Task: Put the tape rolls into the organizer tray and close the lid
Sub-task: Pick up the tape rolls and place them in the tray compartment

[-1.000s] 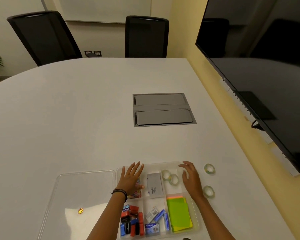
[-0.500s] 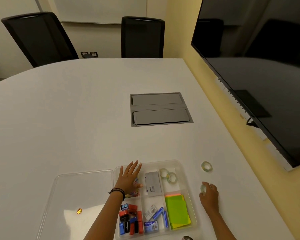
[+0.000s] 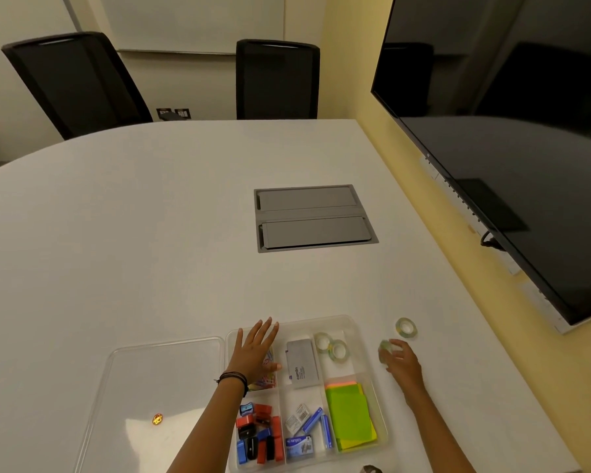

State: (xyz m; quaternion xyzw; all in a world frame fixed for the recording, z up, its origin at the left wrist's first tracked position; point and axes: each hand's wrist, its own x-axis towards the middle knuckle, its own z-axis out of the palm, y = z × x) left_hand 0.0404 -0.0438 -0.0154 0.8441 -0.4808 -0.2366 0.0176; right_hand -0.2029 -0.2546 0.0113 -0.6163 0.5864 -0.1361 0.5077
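A clear organizer tray [image 3: 355, 327] with several compartments sits at the table's near edge. Two tape rolls [image 3: 331, 346] lie in its far right compartment. My right hand [image 3: 401, 361] is just right of the tray, fingers closed around a third tape roll [image 3: 385, 348], held slightly above the table. A fourth tape roll [image 3: 406, 327] lies on the table beyond it. My left hand [image 3: 255, 351] rests flat, fingers spread, over the tray's far left compartment. The clear lid [image 3: 157, 380] lies flat to the tray's left.
The tray also holds a grey box [image 3: 302, 363], green sticky notes [image 3: 348, 414], staple boxes and red, blue and black sharpeners. A grey cable hatch [image 3: 313, 216] is set into the table. A large dark screen [image 3: 512, 148] hangs on the right wall. Two black chairs stand behind.
My right hand left the tray, moved right to a tape roll on the table, closed on it and lifted it toward the tray. My left hand stayed in place.
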